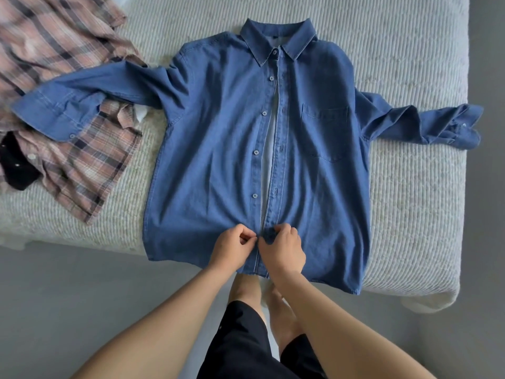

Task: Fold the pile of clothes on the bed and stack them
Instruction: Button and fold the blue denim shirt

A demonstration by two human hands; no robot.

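No readable text

Neither the blue shirt (218, 138), the plaid shirt (82, 165) nor the bed cover (410, 201) carries any legible word, label, brand or number.

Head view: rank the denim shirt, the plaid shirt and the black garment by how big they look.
1. denim shirt
2. plaid shirt, partly cropped and covered, so unsure
3. black garment, mostly hidden at the frame edge
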